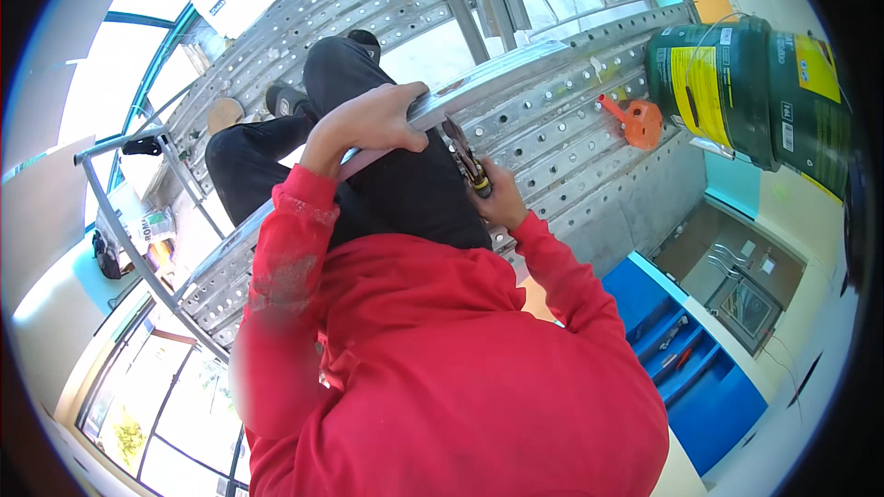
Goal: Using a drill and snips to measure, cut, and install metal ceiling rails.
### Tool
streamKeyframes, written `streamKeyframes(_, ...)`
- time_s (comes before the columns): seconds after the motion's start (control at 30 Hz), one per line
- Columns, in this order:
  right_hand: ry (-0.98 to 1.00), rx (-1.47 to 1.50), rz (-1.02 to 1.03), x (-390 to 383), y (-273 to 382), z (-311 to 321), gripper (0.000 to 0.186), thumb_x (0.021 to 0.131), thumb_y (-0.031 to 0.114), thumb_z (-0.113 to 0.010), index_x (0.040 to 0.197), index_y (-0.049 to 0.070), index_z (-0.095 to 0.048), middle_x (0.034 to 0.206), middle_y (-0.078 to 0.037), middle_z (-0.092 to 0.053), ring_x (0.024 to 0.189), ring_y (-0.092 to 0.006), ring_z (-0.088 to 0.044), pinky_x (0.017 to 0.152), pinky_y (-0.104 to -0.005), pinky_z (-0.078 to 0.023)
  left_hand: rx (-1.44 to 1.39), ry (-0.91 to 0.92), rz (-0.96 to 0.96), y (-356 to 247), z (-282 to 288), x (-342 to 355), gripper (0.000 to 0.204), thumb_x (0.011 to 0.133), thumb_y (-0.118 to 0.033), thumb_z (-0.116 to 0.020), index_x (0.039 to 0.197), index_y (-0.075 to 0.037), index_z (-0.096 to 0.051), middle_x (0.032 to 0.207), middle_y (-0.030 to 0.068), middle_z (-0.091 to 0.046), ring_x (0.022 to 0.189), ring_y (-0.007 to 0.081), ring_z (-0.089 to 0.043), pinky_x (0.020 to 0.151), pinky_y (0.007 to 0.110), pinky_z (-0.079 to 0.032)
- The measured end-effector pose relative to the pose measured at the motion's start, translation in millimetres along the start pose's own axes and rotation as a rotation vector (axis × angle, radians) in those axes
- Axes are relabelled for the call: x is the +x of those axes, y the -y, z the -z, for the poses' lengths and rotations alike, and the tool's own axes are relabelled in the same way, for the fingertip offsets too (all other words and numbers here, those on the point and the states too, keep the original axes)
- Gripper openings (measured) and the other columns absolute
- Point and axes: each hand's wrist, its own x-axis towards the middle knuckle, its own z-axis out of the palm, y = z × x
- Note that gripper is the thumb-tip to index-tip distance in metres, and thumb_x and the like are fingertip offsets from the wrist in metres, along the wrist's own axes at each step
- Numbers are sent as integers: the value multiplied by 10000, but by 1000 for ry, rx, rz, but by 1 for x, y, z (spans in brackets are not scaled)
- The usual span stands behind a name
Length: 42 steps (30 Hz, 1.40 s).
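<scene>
A long, silvery metal profile (pixel 497 74) lies slantwise across my lap and black trousers. My left hand (pixel 368 129) grips it near its middle, thumb on the near side and fingers over the far side. My right hand (pixel 502 198), beside my right thigh, is closed around the yellow and black handles of tin snips (pixel 470 158). Their dark jaws point up toward the profile, close to its near edge. Whether the jaws touch the metal I cannot tell.
I sit on perforated metal scaffold planks (pixel 552 152). An orange, bottle-like tool (pixel 640 122) lies on them at the right, by stacked green buckets (pixel 727 83). A blue tray-like unit (pixel 691 359) with tools is below right. Scaffold rails (pixel 129 221) stand at the left.
</scene>
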Motion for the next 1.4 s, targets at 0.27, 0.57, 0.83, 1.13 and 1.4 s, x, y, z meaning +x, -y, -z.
streamKeyframes(0.27, -122, 51, -80, -12, 28, -2, 457, 755, 24, -584, 1206, -1, -511, 822, -212, -586, 766, -374, -584, 689, -382, -462, 17, -61, 86, -6, -6, -3, 606, 677, -241, -644, 1181, 54, -485, 922, 292, -615, 907, 435, -598, 807, 433, -468)
streamKeyframes(0.57, -46, 35, -108, -9, 31, 4, 492, 776, 46, -586, 1257, 23, -484, 812, -207, -588, 710, -338, -580, 680, -361, -466, 131, -32, 107, -16, -12, -5, 585, 700, -82, -568, 1253, 39, -426, 995, 294, -596, 990, 441, -566, 842, 463, -444)
streamKeyframes(0.83, -101, -29, 5, -2, 16, -5, 337, 771, 89, -639, 1078, 2, -533, 843, -220, -603, 793, -415, -606, 660, -424, -467, 105, -91, 84, -13, -19, -6, 554, 695, -53, -566, 1224, 45, -436, 981, 298, -598, 972, 450, -565, 832, 482, -445)
streamKeyframes(1.13, -151, -69, 42, 5, -1, -16, 326, 766, 87, -643, 1067, 10, -544, 738, -193, -611, 699, -405, -612, 592, -404, -473, 112, -169, 74, -13, -15, -3, 535, 688, -53, -572, 1201, 53, -463, 988, 292, -602, 965, 445, -571, 822, 485, -452)
streamKeyframes(1.4, 57, 76, -130, -13, 29, 18, 474, 764, 87, -645, 1190, -41, -483, 857, -222, -601, 757, -311, -604, 681, -377, -461, 91, -162, -22, -3, -15, 4, 373, 707, -103, -578, 1051, 39, -559, 917, 263, -618, 890, 435, -592, 791, 453, -464)
